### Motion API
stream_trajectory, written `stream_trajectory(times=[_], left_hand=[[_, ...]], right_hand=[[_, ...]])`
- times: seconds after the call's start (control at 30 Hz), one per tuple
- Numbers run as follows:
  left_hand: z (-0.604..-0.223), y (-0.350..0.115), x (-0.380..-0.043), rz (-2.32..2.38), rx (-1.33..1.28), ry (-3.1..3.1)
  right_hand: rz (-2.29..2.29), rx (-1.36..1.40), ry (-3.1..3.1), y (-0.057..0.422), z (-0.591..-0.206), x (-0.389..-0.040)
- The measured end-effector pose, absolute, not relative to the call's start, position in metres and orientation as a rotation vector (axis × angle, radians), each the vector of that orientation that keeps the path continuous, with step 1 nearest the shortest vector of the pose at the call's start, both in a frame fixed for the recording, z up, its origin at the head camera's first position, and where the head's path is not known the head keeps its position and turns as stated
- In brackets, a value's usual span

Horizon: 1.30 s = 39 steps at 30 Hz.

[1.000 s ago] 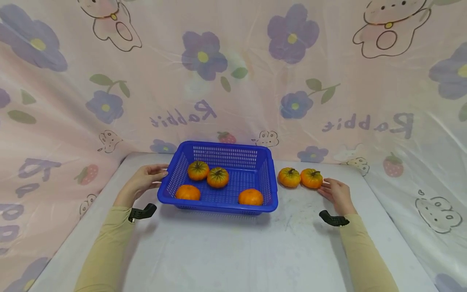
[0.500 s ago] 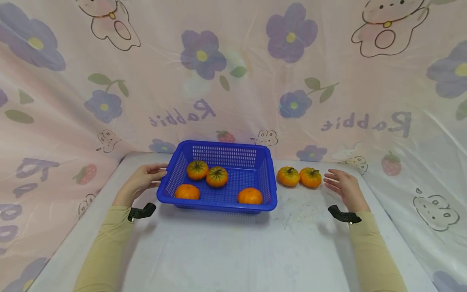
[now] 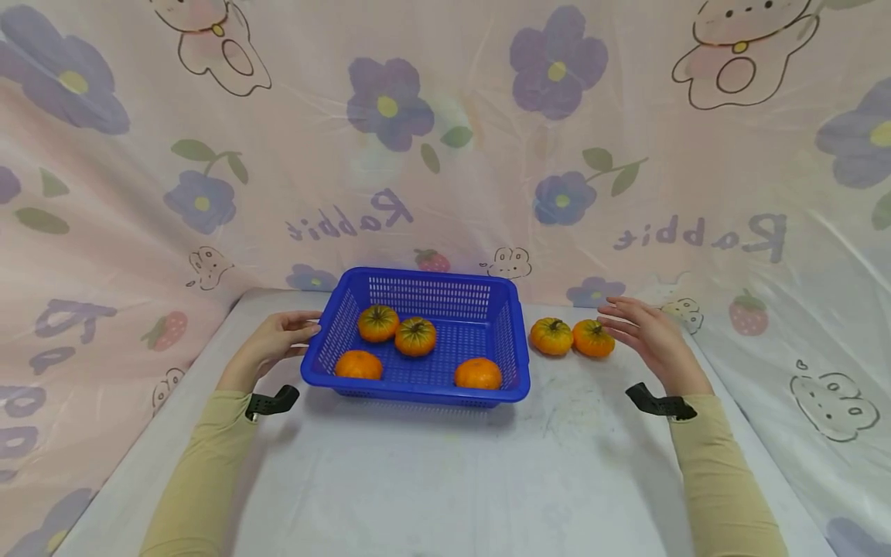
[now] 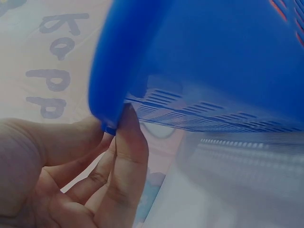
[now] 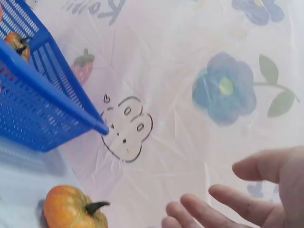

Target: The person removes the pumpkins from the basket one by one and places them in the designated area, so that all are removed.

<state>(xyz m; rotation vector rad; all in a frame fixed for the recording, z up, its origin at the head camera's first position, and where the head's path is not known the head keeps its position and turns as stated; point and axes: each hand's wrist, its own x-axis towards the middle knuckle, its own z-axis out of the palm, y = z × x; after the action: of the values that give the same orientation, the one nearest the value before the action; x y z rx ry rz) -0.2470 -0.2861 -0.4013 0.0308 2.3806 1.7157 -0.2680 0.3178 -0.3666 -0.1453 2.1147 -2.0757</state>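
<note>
My left hand [image 3: 267,348] pinches the left rim of a blue perforated plastic basket [image 3: 418,391] between thumb and fingers; the left wrist view shows the thumb [image 4: 71,142] against the rim. Inside the basket lie two green-and-orange small pumpkins [image 3: 415,338] towards the back left, and two plainer orange pumpkins [image 3: 478,374] along the front wall. Right of the basket, two more small pumpkins stand side by side on the table, the nearer to it [image 3: 550,338] and the outer one [image 3: 592,340]. My right hand [image 3: 654,340] hovers with fingers extended, fingertips overlapping the outer pumpkin's edge in view, holding nothing.
A white-covered table [image 3: 445,480] carries everything. Behind and at both sides hangs a pale pink curtain [image 3: 473,201] printed with flowers and rabbits. A black wrist mount [image 3: 657,404] sits on each forearm.
My right hand has left the outer pumpkin's side, drawn back to the right, then risen and come back leftward above it. My left hand and the basket look unmoved.
</note>
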Motion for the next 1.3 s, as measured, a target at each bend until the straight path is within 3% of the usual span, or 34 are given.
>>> stream_trajectory(times=[0.37,1.3], left_hand=[[-0.402,-0.286,-0.248,1.709,0.034,2.390],[-0.403,-0.287,-0.247,1.724,0.018,2.363]], right_hand=[[-1.735,-0.616,2.158,0.265,-0.352,-0.278],[-1.510,-0.819,1.956,0.176,-0.362,-0.286]])
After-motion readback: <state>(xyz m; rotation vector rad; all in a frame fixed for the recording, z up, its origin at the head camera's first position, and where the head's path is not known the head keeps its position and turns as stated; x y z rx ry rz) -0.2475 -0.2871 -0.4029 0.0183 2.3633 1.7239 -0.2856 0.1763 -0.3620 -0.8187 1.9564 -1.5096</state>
